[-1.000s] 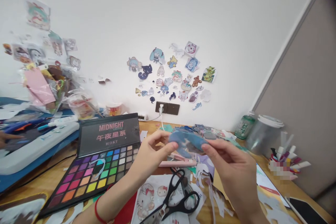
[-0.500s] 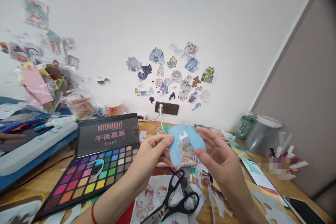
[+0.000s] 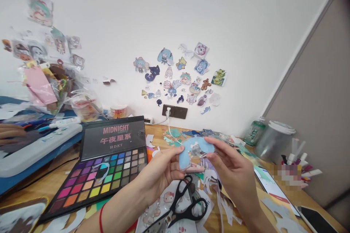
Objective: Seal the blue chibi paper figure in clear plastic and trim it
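A light-blue cutout (image 3: 186, 157) with shiny clear film and a grey patch in its middle is held up over the table, tilted. My left hand (image 3: 164, 165) pinches its left edge between thumb and fingers. On the opposite side, my right hand (image 3: 232, 165) grips the right edge, fingertips on top and thumb below. Black-handled scissors (image 3: 201, 209) lie below the hands, blades toward me, on a sheet printed with cartoon cats (image 3: 168, 197). White paper scraps (image 3: 210, 176) lie under the cutout, and a pink item shows partly behind it.
An open makeup palette (image 3: 109, 178) stands at left beside a white power strip (image 3: 41, 151). Another person's hand (image 3: 11, 134) is at the far left. Phones (image 3: 319, 220), a pen holder and a lidded tub (image 3: 275, 140) occupy the right. Cutouts cover the wall (image 3: 175, 14).
The cutout has tipped to a flatter angle and moved slightly lower, with both hands still gripping it. The other person's hand at far left reaches further into view.
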`<action>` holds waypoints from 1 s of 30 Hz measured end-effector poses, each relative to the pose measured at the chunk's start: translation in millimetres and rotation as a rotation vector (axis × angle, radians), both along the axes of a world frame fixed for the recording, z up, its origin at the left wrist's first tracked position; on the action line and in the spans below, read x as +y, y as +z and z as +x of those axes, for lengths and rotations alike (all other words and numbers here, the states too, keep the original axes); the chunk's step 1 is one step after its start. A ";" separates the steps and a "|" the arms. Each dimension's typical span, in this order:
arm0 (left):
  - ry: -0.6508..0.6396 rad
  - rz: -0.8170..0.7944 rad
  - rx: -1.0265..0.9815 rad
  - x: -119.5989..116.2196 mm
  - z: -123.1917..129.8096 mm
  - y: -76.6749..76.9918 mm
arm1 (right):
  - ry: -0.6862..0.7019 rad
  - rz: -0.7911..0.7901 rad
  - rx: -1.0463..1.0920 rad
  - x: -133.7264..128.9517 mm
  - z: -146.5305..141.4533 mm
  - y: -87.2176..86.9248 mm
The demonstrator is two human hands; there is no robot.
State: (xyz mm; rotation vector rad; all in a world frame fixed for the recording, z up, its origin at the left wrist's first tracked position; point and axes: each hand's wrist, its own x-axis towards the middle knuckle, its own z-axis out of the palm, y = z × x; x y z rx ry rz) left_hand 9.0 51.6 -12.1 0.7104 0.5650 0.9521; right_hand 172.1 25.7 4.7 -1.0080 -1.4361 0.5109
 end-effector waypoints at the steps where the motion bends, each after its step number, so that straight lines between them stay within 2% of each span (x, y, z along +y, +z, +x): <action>1: -0.004 -0.019 -0.004 0.6 0.7 -1.2 | -0.013 0.011 0.008 0.4 0.1 0.2; 3: -0.033 -0.028 0.013 1.5 2.0 -3.4 | -0.058 0.055 -0.014 1.0 1.1 0.9; 7: -0.176 0.047 0.097 4.5 3.9 -9.6 | -0.197 0.122 -0.131 0.1 4.5 4.6; 9: -0.182 0.119 0.163 9.0 4.9 -14.0 | -0.231 0.097 -0.137 -0.6 5.4 6.2; 10: -0.146 0.162 0.199 11.9 5.5 -16.2 | -0.227 0.076 -0.120 -0.6 5.5 6.5; 14: 0.074 0.361 0.227 20.5 6.7 -20.3 | -0.154 -0.032 0.050 2.2 2.6 4.4; 17: 0.099 0.481 0.204 16.4 5.9 -15.6 | -0.050 -0.118 0.138 4.7 -1.9 2.8; 20: 0.134 0.474 0.249 8.7 3.7 -8.4 | 0.104 -0.212 0.121 7.5 -2.8 4.2; 23: 0.271 0.479 0.223 8.1 -2.1 -3.5 | 0.269 -0.297 -0.029 15.9 6.2 3.4; 25: 0.369 0.484 0.169 12.3 -8.5 -1.0 | 0.293 -0.353 -0.257 27.2 16.8 -4.8; 27: 0.441 0.474 0.127 17.7 -15.9 2.0 | 0.221 -0.394 -0.585 42.5 27.4 -22.0; 30: 0.490 0.472 0.110 23.6 -25.5 7.2 | 0.183 -0.427 -0.782 68.8 37.3 -59.8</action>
